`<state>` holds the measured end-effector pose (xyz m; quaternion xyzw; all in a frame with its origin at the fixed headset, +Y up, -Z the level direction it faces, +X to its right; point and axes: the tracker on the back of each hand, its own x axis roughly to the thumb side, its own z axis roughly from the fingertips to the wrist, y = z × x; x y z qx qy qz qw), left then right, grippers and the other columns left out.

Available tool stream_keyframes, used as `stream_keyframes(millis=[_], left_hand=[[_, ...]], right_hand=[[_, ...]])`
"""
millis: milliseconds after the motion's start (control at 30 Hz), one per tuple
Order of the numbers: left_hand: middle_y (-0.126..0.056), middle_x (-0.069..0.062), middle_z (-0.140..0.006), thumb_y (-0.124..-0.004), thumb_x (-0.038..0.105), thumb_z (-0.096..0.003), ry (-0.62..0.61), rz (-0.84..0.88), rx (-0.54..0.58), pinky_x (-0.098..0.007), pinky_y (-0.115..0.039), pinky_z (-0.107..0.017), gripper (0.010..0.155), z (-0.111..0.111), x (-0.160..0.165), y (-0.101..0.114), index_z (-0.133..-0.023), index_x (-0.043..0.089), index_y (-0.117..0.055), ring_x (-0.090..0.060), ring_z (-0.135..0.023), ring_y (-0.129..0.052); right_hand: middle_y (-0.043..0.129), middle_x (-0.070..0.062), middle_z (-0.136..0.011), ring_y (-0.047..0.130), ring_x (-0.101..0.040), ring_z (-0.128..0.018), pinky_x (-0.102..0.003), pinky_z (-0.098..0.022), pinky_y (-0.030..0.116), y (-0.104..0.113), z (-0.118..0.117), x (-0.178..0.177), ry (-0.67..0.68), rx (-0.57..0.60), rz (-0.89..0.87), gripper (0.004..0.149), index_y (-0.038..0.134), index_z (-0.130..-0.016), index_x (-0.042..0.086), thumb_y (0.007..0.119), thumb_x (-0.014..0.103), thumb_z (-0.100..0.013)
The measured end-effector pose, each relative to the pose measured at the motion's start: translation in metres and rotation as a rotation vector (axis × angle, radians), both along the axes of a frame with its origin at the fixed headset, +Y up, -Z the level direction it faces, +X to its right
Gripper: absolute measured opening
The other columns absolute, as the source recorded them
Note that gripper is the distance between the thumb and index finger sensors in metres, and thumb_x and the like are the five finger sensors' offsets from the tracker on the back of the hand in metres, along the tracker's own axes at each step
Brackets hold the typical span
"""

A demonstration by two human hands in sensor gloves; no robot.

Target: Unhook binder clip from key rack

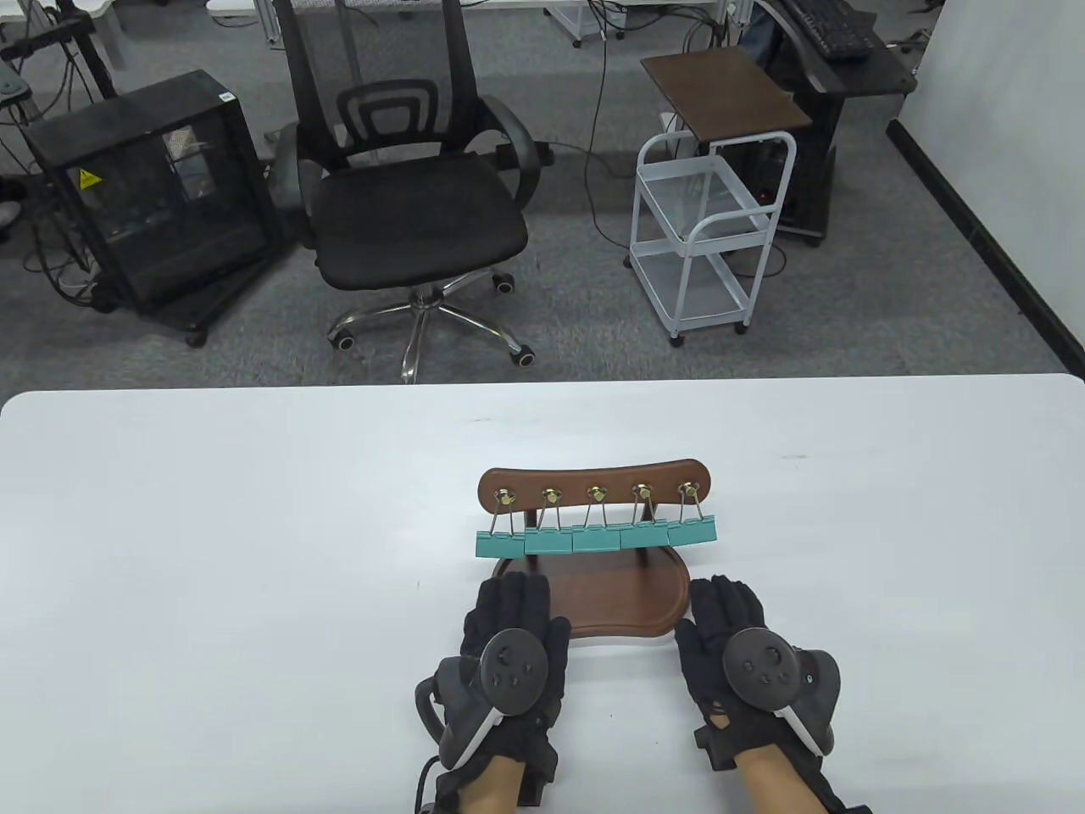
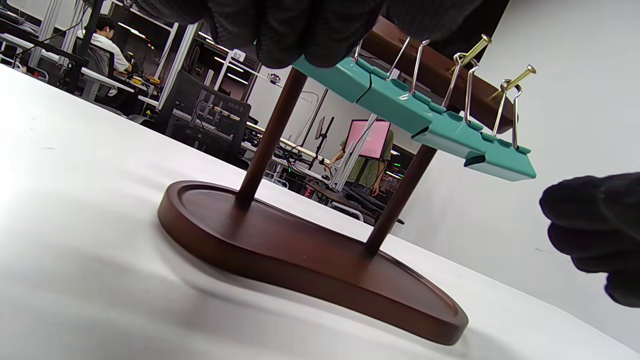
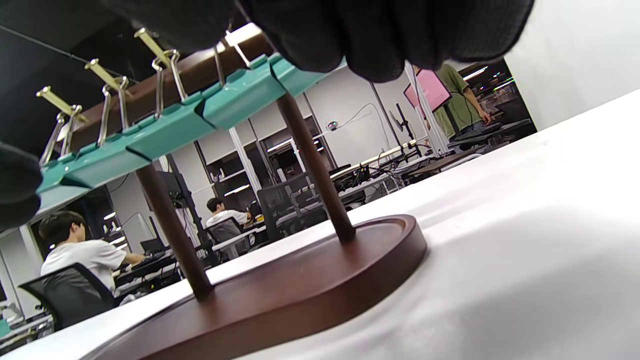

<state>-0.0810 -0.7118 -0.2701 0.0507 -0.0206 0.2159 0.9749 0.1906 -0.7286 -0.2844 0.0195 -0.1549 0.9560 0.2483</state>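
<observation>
Hands flank the key rack (image 1: 629,593) on the worktop (image 1: 212,526), left hand (image 1: 509,653) and right hand (image 1: 746,657) flat, grip loose, holding nothing, below five teal binder clips (image 1: 597,538).

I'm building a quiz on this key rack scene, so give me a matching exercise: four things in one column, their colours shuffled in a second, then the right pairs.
Things:
1. binder clips
2. key rack
3. hooks
4. table

Colours:
A. white
B. gold
C. teal
D. dark brown

Pairs: 1-C, 2-D, 3-B, 4-A
</observation>
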Motion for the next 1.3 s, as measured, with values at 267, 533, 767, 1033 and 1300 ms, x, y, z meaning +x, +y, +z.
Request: stream_keyframes(millis=[267,533,767,1033,1300], left_hand=[[-0.056,-0.002,-0.118,-0.058,0.054,-0.0544,-0.009,0.007,0.001,-0.051,-0.05,-0.077,0.062,0.0,0.002,0.0,-0.111,0.028,-0.059,-0.031,-0.111,-0.047],[-0.057,-0.002,-0.118,-0.059,0.054,-0.0543,-0.018,0.015,0.005,-0.051,-0.05,-0.077,0.062,0.0,0.004,0.0,-0.111,0.028,-0.059,-0.03,-0.111,-0.048],[-0.057,-0.002,-0.118,-0.059,0.054,-0.0544,-0.019,0.033,0.012,-0.051,-0.051,-0.077,0.061,0.0,0.002,0.002,-0.11,0.028,-0.06,-0.03,-0.111,-0.048],[-0.058,-0.002,-0.118,-0.06,0.053,-0.0545,-0.016,0.003,-0.004,-0.051,-0.051,-0.077,0.061,-0.002,0.002,-0.003,-0.11,0.028,-0.061,-0.031,-0.111,-0.049],[-0.059,-0.002,-0.118,-0.06,0.053,-0.0545,-0.009,0.008,-0.011,-0.052,-0.051,-0.076,0.061,-0.003,0.0,-0.004,-0.11,0.028,-0.061,-0.031,-0.111,-0.049]], right_hand=[[0.068,-0.02,-0.094,0.066,-0.047,-0.083,-0.051,-0.06,0.068,0.014,0.002,0.021,-0.058,0.142,-0.122,0.059,0.067,-0.088,0.017,0.07,0.049,-0.039],[0.069,-0.021,-0.093,0.067,-0.048,-0.082,-0.051,-0.059,0.069,0.022,-0.015,0.038,-0.061,0.152,-0.237,0.059,0.068,-0.088,0.016,0.071,0.049,-0.039],[0.069,-0.022,-0.093,0.068,-0.049,-0.082,-0.051,-0.059,0.07,0.017,-0.042,0.046,-0.048,0.097,-0.455,0.059,0.068,-0.089,0.016,0.072,0.049,-0.039],[0.07,-0.023,-0.093,0.069,-0.05,-0.081,-0.051,-0.058,0.071,0.005,-0.062,0.048,-0.05,0.045,-0.665,0.06,0.068,-0.089,0.015,0.073,0.05,-0.04],[0.07,-0.024,-0.093,0.069,-0.051,-0.08,-0.052,-0.058,0.071,-0.01,-0.076,0.046,-0.025,-0.018,-0.861,0.061,0.067,-0.09,0.014,0.075,0.05,-0.04]])
